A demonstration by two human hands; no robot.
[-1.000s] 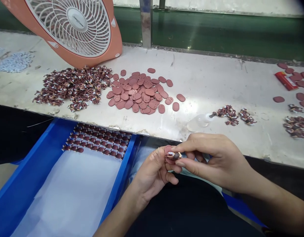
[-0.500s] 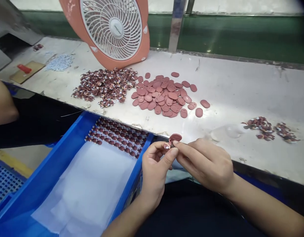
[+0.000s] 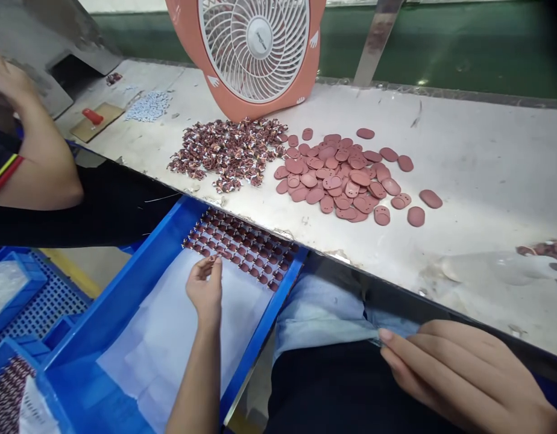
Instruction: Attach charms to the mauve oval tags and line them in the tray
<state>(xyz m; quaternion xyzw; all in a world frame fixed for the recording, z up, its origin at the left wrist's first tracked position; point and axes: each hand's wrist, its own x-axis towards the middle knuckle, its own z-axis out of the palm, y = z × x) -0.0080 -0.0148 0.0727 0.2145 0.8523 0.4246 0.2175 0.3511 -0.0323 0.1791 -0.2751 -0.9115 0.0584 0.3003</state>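
Observation:
My left hand (image 3: 205, 286) is over the blue tray (image 3: 163, 226), its thumb and fingertips pinched together at the front row of small brown-red pieces (image 3: 246, 247). A bit of brown-red shows at the fingertips, mostly hidden by them. White sheets (image 3: 183, 337) line the tray beneath this hand. At lower right, my right hand (image 3: 463, 367) is closed, with thumb and forefinger pressed together beside the light blue cloth (image 3: 324, 322) on my lap. What it holds, if anything, cannot be made out.
On the bench are a pile of reddish oval discs (image 3: 337, 175), a heap of small brown-and-white parts (image 3: 228, 150), pale blue bits (image 3: 148, 106) and an orange fan (image 3: 260, 54). A co-worker's arm (image 3: 47, 150) is at left. Blue crates (image 3: 16, 289) stand below.
My hands, together around a small piece and a red disc before, have separated. The left moved over to the tray's rows; the right dropped toward lower right. The view shifted, moving the bench rightward.

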